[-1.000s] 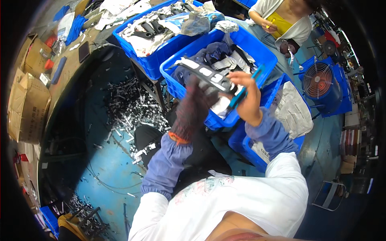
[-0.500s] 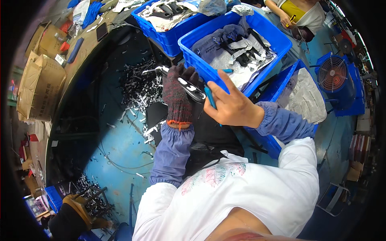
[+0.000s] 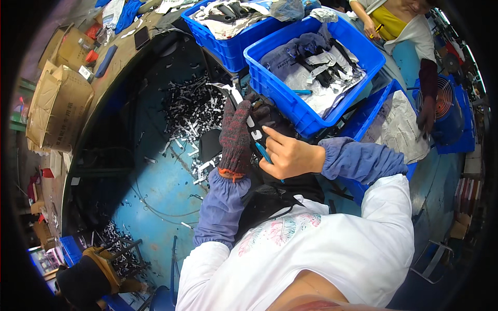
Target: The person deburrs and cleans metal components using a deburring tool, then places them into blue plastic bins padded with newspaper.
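Observation:
My left hand (image 3: 236, 136) wears a dark knitted glove and grips a black curved part (image 3: 251, 126) with white patches on it. A white strip (image 3: 232, 94) sticks out above the glove at the part's upper end. Bare, my right hand (image 3: 291, 158) is closed around a slim blue tool (image 3: 263, 151), its tip by the part. The right index finger reaches out to the part's white patches. Just beyond my hands stands a blue crate (image 3: 272, 89) lined with paper. It holds several black and white parts (image 3: 324, 72) and another blue stick-like tool (image 3: 302, 92).
Behind it is a second blue crate (image 3: 228, 56) with black parts; at right, a third (image 3: 363, 122) with crumpled paper. Black and white scraps (image 3: 192, 111) litter the floor. A co-worker (image 3: 394, 26) sits far right beside a fan (image 3: 444, 98). A cardboard box (image 3: 62, 111) stands left.
My right hand has moved down, its fingers now more closed, index finger at the part. The part has turned more upright in my left hand. The co-worker's gloved hand has come down by the fan.

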A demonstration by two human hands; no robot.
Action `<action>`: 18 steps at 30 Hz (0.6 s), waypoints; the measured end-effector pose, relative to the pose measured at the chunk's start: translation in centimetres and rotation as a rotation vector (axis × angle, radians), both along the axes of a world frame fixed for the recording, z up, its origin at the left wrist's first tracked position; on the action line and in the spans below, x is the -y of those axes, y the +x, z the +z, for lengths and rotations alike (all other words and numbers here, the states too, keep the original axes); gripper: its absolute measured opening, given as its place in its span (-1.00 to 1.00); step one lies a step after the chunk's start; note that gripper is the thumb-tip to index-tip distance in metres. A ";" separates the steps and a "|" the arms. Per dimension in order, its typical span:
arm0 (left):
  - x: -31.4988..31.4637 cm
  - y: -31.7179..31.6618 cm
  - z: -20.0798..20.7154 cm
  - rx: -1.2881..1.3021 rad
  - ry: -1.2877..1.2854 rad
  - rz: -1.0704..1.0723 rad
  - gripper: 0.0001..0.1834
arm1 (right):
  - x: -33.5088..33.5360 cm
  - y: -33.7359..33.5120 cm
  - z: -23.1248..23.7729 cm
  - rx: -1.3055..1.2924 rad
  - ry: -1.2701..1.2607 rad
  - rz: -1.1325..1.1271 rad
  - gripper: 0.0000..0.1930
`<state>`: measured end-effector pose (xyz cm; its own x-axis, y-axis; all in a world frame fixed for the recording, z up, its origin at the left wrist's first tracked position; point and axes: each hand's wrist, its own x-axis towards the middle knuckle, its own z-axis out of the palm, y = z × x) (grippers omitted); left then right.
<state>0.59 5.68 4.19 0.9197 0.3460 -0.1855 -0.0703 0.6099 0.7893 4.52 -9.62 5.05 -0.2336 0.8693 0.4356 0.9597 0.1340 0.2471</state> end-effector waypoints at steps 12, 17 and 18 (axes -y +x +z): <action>-2.3 0.0 -5.2 -0.087 -0.634 -0.149 -0.61 | -0.8 1.2 0.5 -0.227 0.183 -0.045 -0.88; -1.1 -0.1 -3.2 -0.146 -0.595 0.189 -0.72 | -0.3 0.9 0.9 -0.094 0.187 -0.176 -0.78; -1.2 0.0 -3.5 -0.145 -0.596 0.193 -0.72 | -0.3 0.8 0.8 -0.094 0.186 -0.171 -0.78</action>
<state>0.59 6.87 0.72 0.8022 0.3026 -0.5148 -0.1410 0.9337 0.3291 5.32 -9.29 5.85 -0.0409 0.7957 0.6043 0.9844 -0.0715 0.1609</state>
